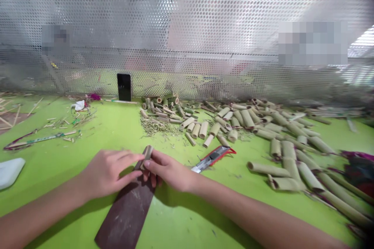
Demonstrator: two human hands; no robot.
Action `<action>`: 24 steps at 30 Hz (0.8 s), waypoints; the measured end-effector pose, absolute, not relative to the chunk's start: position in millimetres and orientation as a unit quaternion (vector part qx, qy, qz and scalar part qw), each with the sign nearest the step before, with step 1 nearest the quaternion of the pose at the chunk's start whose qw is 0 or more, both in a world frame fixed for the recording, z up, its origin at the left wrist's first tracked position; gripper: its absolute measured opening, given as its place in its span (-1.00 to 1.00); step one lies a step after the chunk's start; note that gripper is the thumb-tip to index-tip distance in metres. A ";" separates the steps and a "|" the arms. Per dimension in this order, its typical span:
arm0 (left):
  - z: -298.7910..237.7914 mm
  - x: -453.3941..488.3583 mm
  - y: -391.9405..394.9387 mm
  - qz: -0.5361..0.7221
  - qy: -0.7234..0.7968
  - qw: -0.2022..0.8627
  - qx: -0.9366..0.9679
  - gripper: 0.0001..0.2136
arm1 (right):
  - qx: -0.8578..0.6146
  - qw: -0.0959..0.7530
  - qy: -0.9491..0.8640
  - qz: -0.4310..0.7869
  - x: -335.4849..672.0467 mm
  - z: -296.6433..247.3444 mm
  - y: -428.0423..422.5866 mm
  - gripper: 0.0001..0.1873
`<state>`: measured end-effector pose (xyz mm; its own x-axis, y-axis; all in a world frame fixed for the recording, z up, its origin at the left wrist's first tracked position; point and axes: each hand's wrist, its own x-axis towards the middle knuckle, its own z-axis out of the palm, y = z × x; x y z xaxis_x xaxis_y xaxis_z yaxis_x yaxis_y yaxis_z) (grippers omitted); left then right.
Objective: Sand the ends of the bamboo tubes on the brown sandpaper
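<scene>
A short piece of bamboo tube [149, 151] stands tilted above the top end of a dark brown sheet that looks like sandpaper [125, 218]. My right hand [172, 171] grips the bamboo piece between thumb and fingers. From the other side my left hand [108, 171] closes on the same piece with its fingertips, the index finger lying over it and the thumb lower, near the sheet's edge. The fingers partly hide where bamboo and sheet meet. To the right of my right hand lies a utility knife [214, 158] with a red edge, its blade end toward my wrist.
Many cut bamboo tubes [247, 118] are heaped across the back and right of the green table [73, 225], with shavings [157, 127] beside them. A phone [124, 87] leans upright against the perforated metal screen [201, 15]. A white object [11, 173] lies at the left edge.
</scene>
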<state>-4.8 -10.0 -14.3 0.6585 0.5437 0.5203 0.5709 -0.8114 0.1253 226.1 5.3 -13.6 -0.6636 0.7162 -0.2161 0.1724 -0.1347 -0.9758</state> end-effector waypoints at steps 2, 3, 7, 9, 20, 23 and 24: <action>-15.2 1.3 -12.6 -0.307 -0.291 0.025 -0.906 -0.69 | -0.341 0.224 -0.617 0.673 226.5 -16.8 6.3 -0.77; -15.8 2.7 -12.5 -0.319 -0.287 0.024 -0.903 -0.70 | -0.335 0.232 -0.613 0.676 226.7 -18.0 6.8 -0.75; -17.7 2.8 -10.1 -0.346 -0.277 0.019 -0.896 -0.73 | -0.326 0.247 -0.608 0.680 227.5 -20.0 8.1 -0.72; -17.6 2.5 -10.0 -0.351 -0.271 0.025 -0.896 -0.74 | -0.328 0.248 -0.608 0.679 227.7 -19.9 8.7 -0.72; -18.2 2.8 -9.9 -0.365 -0.277 0.068 -0.886 -0.78 | -0.327 0.242 -0.617 0.674 227.2 -19.3 8.0 -0.65; -17.6 3.9 -11.0 -0.357 -0.283 0.077 -0.887 -0.80 | -0.328 0.244 -0.617 0.673 226.8 -19.9 7.8 -0.66; -17.0 4.7 -11.5 -0.355 -0.286 0.080 -0.887 -0.80 | -0.328 0.245 -0.617 0.672 226.7 -20.3 7.8 -0.66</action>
<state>4.7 -11.5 -17.0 0.5850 0.4504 0.6745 0.5633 -0.8239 0.0616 226.7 7.8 -20.3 -0.6644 0.7343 -0.1389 0.0757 -0.1188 -0.9900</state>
